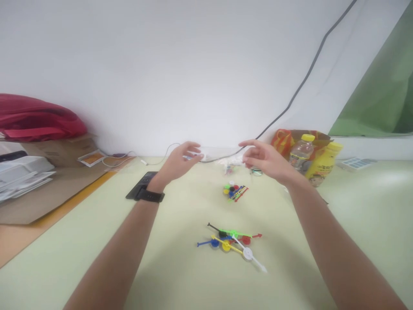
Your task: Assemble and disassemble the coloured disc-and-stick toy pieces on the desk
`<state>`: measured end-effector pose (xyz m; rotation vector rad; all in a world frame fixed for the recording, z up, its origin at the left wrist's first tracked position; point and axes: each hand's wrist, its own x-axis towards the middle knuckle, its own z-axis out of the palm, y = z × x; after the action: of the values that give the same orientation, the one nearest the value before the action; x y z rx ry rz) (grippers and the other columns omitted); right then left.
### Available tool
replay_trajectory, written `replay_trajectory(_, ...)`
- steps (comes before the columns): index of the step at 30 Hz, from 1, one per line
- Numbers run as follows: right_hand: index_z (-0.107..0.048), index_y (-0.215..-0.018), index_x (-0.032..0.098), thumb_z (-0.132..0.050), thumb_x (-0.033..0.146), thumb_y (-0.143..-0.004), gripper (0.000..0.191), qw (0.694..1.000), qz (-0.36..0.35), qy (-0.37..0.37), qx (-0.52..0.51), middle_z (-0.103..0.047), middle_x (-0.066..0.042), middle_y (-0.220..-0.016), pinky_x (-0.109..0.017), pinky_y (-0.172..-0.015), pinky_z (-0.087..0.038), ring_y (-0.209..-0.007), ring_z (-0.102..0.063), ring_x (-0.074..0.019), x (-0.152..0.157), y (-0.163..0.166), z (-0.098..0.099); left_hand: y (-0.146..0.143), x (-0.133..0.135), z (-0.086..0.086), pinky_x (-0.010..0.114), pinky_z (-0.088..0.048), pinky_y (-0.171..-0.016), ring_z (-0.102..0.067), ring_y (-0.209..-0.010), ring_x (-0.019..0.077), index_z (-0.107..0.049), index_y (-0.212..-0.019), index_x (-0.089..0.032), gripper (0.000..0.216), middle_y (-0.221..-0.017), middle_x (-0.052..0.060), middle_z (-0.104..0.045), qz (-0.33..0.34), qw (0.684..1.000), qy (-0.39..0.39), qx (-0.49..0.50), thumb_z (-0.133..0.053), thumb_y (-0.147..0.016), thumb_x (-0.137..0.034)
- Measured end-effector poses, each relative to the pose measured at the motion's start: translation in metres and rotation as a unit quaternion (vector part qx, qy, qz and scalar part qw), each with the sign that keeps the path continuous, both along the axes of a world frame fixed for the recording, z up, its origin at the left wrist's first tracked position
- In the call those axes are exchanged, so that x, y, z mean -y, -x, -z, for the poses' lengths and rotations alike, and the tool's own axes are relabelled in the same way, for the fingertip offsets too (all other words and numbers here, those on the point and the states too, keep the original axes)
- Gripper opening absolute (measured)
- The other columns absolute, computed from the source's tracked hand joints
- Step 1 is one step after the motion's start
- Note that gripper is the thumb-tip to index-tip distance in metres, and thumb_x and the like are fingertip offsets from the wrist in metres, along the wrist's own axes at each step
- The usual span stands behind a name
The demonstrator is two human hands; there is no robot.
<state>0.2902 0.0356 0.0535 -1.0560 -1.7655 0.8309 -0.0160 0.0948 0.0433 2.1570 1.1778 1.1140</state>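
My left hand is raised above the back of the table, thumb and fingers apart, with nothing visible between them. Opposite it, my right hand is also open, its index finger stretched out and the other fingers loosely bent. Between and behind the hands is a clear plastic bag with white pieces; whether the right fingertips touch it I cannot tell. Nearer me lies a group of assembled arrow spinners in black, green, blue, yellow, red and white. Behind them sits a small pile of loose coloured discs and arrows.
A black flat device lies beside my left wrist. At right stand a clear bottle and a yellow bottle before a patterned bag. Cardboard, papers and red cloth fill the left. A cable runs down the wall.
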Motion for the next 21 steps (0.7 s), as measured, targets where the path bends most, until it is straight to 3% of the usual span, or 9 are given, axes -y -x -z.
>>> replay_trajectory(3, -0.062, -0.127, 0.026, -0.071, 0.036, -0.086, 0.043, 1.0, -0.008, -0.008, 0.008, -0.068, -0.003, -0.086, -0.037, -0.072, -0.053, -0.08, -0.066, -0.021, -0.001, 0.009, 0.003, -0.021, 0.015, 0.002, 0.041, -0.052, -0.099, -0.065, -0.117, 0.0256, -0.056, -0.141, -0.028, 0.065, -0.136, 0.011, -0.065, 0.059, 0.997, -0.033, -0.029, -0.072, -0.087, -0.059)
replay_trajectory(5, -0.062, -0.126, 0.025, -0.07, 0.035, -0.086, 0.042, 1.0, -0.009, -0.012, 0.004, -0.068, -0.002, -0.086, -0.037, -0.072, -0.053, -0.078, -0.066, -0.0205, -0.003, 0.013, 0.005, -0.035, 0.025, 0.007, 0.046, -0.045, -0.109, -0.057, -0.131, 0.0304, -0.041, -0.154, -0.031, 0.089, -0.147, 0.012, -0.057, 0.109, 0.99, -0.056, -0.076, -0.079, -0.079, -0.061)
replay_trajectory(9, -0.062, -0.123, 0.024, -0.07, 0.035, -0.085, 0.04, 1.0, -0.001, -0.013, -0.023, -0.067, -0.001, -0.085, -0.036, -0.074, -0.052, -0.074, -0.064, -0.0185, -0.006, 0.015, 0.008, -0.058, 0.033, 0.027, 0.054, -0.03, -0.118, -0.038, -0.146, 0.0398, -0.016, -0.166, -0.026, 0.126, -0.161, 0.018, -0.039, 0.112, 0.972, -0.147, -0.148, -0.085, -0.068, -0.066)
replay_trajectory(14, -0.063, -0.118, 0.024, -0.072, 0.038, -0.085, 0.038, 0.998, 0.022, -0.009, -0.058, -0.063, 0.0, -0.083, -0.035, -0.073, -0.051, -0.072, -0.061, -0.0172, -0.012, 0.016, 0.011, -0.065, 0.029, 0.043, 0.052, -0.03, -0.115, -0.048, -0.133, 0.0369, -0.013, -0.166, -0.023, 0.108, -0.144, 0.015, -0.054, 0.064, 0.961, -0.216, -0.161, -0.074, -0.083, -0.054)
replay_trajectory(18, -0.061, -0.123, 0.024, -0.071, 0.044, -0.087, 0.042, 0.997, 0.067, -0.018, -0.023, -0.065, -0.002, -0.087, -0.036, -0.073, -0.054, -0.074, -0.063, -0.0192, -0.022, 0.017, 0.017, -0.063, 0.023, 0.047, 0.05, -0.035, -0.111, -0.049, -0.129, 0.0371, -0.015, -0.166, -0.022, 0.103, -0.142, 0.015, -0.054, 0.055, 0.963, -0.202, -0.167, -0.071, -0.081, -0.041)
replay_trajectory(21, -0.061, -0.123, 0.024, -0.072, 0.046, -0.087, 0.043, 0.985, 0.147, -0.078, 0.043, -0.067, -0.007, -0.096, -0.04, -0.075, -0.056, -0.084, -0.066, -0.0242, -0.023, 0.018, 0.017, -0.06, 0.016, 0.046, 0.051, -0.036, -0.108, -0.049, -0.128, 0.0385, -0.016, -0.165, -0.023, 0.105, -0.143, 0.015, -0.053, 0.058, 0.966, -0.179, -0.177, -0.07, -0.077, -0.039)
